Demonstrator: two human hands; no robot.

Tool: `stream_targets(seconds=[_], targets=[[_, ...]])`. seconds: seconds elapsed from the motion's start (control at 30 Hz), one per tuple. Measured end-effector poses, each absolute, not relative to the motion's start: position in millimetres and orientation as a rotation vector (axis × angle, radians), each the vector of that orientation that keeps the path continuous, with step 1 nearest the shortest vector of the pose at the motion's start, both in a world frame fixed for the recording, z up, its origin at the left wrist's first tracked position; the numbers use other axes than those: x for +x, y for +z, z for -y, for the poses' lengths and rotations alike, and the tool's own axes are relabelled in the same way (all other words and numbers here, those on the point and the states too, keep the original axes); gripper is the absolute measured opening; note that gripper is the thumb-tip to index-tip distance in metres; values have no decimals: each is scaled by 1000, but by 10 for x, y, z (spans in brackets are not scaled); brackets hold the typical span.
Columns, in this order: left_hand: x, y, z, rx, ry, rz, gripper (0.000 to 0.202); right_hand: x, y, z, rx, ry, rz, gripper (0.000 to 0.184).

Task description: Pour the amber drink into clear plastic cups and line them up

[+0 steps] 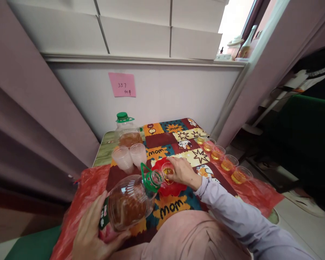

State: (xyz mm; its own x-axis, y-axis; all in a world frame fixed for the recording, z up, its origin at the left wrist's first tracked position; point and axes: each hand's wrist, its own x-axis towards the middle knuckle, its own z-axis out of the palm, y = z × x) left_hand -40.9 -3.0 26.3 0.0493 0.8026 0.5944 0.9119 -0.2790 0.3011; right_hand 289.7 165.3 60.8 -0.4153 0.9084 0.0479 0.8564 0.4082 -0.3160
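My left hand (90,231) is wrapped round the lower end of a large clear plastic jug (130,202) holding amber liquid. The jug lies tilted, its green-ringed open mouth pointing right. At that mouth, my right hand (182,171) grips a small clear plastic cup (168,171) with yellowish liquid in it. Under the cup sits a red scalloped dish (176,189); whether the cup touches it I cannot tell. Just beyond the jug stand two stacks of clear plastic cups (121,159).
A second jug (128,133) with a green cap stands at the back left. Several cups of yellow liquid (227,164) line the table's right side. A patterned cloth (159,141) and red plastic sheeting (83,195) cover the table. A pink note (122,85) is on the wall.
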Motion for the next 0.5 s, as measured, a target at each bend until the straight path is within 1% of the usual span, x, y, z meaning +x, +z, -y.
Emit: stream_targets(seconds=[0.07, 0.23, 0.3, 0.4, 0.5], targets=[[-423, 246, 42, -2150, -1050, 1803, 105, 2981, 606, -1693, -1525, 369, 2383, 72], [-466, 204, 56, -2134, -1059, 1840, 105, 3402, 730, -2005, -1513, 385, 2147, 68], [-481, 189, 56, -2130, -1052, 1854, 105, 3625, 785, -2235, -1591, 316, 2086, 72], [-499, 164, 59, -2142, -1043, 1871, 104, 3951, 825, -2622, -1679, 186, 2078, 70], [-514, 137, 64, -2128, -1063, 1904, 104, 4204, 801, -2956, -1826, 86, 2018, 72]])
